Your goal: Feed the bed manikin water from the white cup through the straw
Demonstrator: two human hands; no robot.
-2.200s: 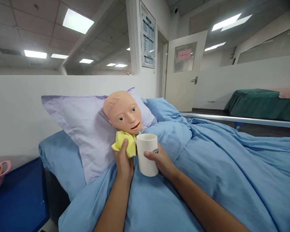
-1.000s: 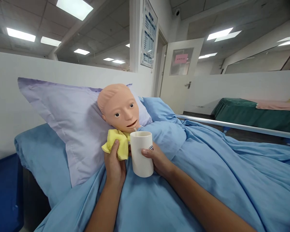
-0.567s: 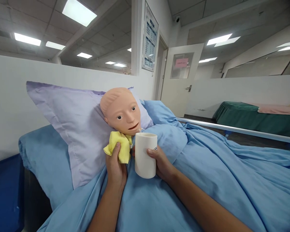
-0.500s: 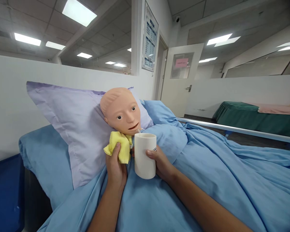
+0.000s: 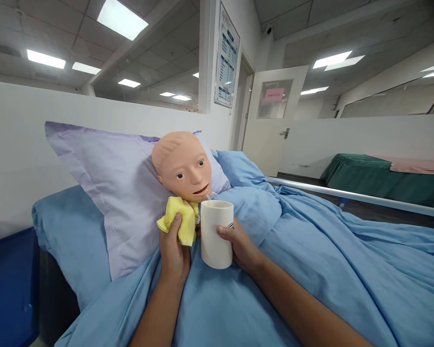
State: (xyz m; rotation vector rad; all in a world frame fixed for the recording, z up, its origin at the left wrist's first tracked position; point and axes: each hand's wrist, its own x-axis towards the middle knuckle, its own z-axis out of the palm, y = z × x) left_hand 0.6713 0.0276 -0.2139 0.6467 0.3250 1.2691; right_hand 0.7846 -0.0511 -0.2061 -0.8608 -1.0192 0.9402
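Note:
A training manikin's head (image 5: 183,166) lies on a lilac pillow (image 5: 115,193), its body under a blue blanket (image 5: 311,260). My left hand (image 5: 173,250) is closed on a folded yellow cloth (image 5: 179,219) held under the manikin's chin. My right hand (image 5: 238,243) grips a white mug (image 5: 216,233) just below the manikin's mouth. A thin straw (image 5: 209,195) runs from the mug's rim up to the lips.
A metal bed rail (image 5: 358,197) runs along the bed's far side. A blue surface (image 5: 7,284) stands at the left by the bed. Behind are a white partition wall (image 5: 18,144), a door (image 5: 269,120) and a green-covered bed (image 5: 383,176).
Mug, cloth and both hands stay at the manikin's chin. The view has swung to the right since the oldest frame, so the pink bowl at the left is out of sight.

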